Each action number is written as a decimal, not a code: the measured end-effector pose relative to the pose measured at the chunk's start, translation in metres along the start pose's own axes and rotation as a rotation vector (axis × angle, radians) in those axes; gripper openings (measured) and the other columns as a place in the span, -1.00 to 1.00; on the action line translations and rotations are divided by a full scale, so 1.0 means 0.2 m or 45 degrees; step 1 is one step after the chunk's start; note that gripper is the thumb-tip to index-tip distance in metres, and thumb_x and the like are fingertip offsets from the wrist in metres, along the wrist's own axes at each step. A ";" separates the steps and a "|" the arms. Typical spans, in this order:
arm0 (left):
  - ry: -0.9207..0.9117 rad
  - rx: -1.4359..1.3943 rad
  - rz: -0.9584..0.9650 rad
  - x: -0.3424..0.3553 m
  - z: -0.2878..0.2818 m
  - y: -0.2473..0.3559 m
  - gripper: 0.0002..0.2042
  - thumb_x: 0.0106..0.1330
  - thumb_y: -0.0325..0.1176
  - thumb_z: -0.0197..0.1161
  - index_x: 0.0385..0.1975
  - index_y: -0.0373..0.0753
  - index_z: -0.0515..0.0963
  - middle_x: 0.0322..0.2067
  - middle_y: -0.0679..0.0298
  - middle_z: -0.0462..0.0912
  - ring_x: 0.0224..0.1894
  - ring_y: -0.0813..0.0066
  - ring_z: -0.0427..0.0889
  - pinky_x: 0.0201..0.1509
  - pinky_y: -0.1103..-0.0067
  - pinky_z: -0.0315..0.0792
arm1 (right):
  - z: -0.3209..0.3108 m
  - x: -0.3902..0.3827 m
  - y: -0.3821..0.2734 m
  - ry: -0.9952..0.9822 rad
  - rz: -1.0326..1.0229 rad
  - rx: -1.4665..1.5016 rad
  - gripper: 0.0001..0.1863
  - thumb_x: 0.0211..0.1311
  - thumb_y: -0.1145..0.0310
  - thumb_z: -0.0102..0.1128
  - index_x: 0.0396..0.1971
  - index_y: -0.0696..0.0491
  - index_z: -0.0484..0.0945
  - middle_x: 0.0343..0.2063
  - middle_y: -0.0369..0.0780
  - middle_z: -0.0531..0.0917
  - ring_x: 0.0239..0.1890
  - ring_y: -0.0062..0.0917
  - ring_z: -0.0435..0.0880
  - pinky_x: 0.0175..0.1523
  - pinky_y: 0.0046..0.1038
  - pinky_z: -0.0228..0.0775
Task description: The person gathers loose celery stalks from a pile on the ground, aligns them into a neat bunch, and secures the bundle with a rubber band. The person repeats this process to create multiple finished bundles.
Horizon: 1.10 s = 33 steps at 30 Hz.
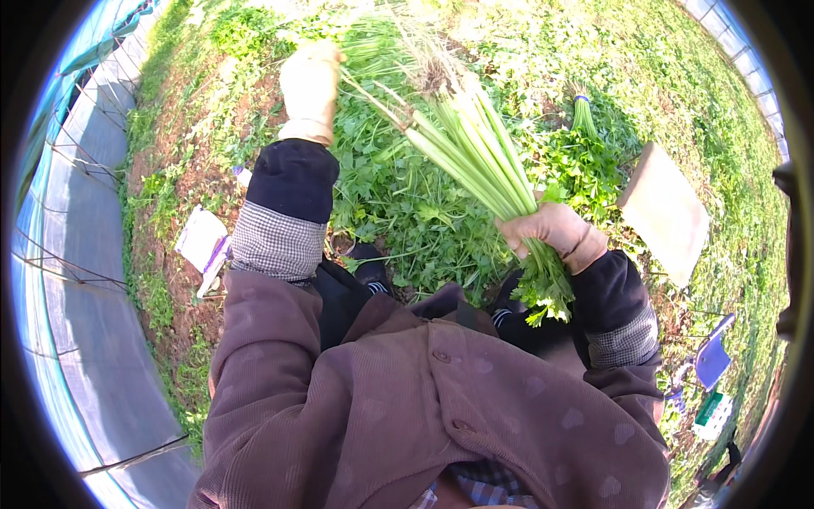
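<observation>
My right hand (555,233), in a pale glove, is wrapped round a bunch of celery (479,148). Its pale green stalks slant up and left to the brown, stringy roots, while the leafy ends hang below my fist. A few thinner stalks stick out from the bunch on its left side. My left hand (309,89), also gloved, is stretched forward near more cut celery (373,47) on the ground. Bright light washes it out, and its fingers are mostly hidden behind its back, so I cannot tell what they hold.
Loose green leaves (415,212) cover the ground before my feet. A bundle tied with a purple band (582,106) lies at the right, near a tan board (667,212). A white packet (202,242) lies left; a blue plastic thing (714,356) lies right. Plastic sheeting (93,280) lines the left.
</observation>
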<state>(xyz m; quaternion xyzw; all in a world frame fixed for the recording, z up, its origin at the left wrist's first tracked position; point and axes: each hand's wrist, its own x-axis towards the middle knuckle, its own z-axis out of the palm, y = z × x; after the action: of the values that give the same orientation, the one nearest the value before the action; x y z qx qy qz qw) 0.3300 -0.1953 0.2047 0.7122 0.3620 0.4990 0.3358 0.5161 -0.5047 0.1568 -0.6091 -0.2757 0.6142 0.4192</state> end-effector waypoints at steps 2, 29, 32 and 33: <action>0.292 -0.431 -0.443 0.08 -0.11 -0.17 -0.79 0.43 -0.16 0.15 -0.36 -0.12 0.58 -0.54 0.44 0.59 -0.57 0.63 0.53 -0.46 0.68 0.33 | -0.02 -0.01 -0.02 0.086 -0.008 -0.073 -0.78 0.13 0.39 0.39 -0.25 0.13 0.60 -0.50 -0.28 0.64 -0.57 -0.62 0.57 -0.42 -0.60 0.43; -0.685 -1.328 -0.725 -0.47 0.29 0.12 -0.61 0.25 -0.40 0.40 0.08 -0.28 0.53 -0.12 0.28 0.70 -0.09 0.46 0.69 0.04 0.48 0.58 | 0.29 0.30 -0.23 -0.034 -0.554 0.376 -0.12 0.21 0.06 0.44 0.39 0.13 0.20 0.20 -0.18 0.51 0.27 -0.48 0.42 0.32 -0.41 0.29; -0.970 -1.492 -0.622 -0.52 0.29 0.10 -0.51 0.22 -0.43 0.42 0.15 -0.31 0.46 -0.04 0.25 0.65 -0.07 0.46 0.66 0.09 0.48 0.55 | 0.27 0.30 -0.32 0.044 -0.968 0.551 -0.50 0.39 0.18 0.27 0.21 0.08 0.42 0.02 -0.28 0.61 0.09 -0.59 0.54 0.20 -0.47 0.39; -1.052 -1.466 -0.602 -0.53 0.30 0.10 -0.46 0.20 -0.38 0.45 0.18 -0.30 0.45 -0.03 0.27 0.65 0.00 0.46 0.63 0.14 0.47 0.50 | 0.29 0.31 -0.33 0.225 -0.892 0.531 -0.59 0.42 0.21 0.24 0.15 0.08 0.47 -0.03 -0.31 0.63 0.02 -0.63 0.55 0.16 -0.49 0.41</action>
<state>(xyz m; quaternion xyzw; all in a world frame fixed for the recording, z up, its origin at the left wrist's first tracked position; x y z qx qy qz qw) 0.3653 -0.3035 0.1560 0.4564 0.0312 0.2158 0.8627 0.4771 -0.4086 0.1872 -0.4309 -0.2988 0.4225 0.7393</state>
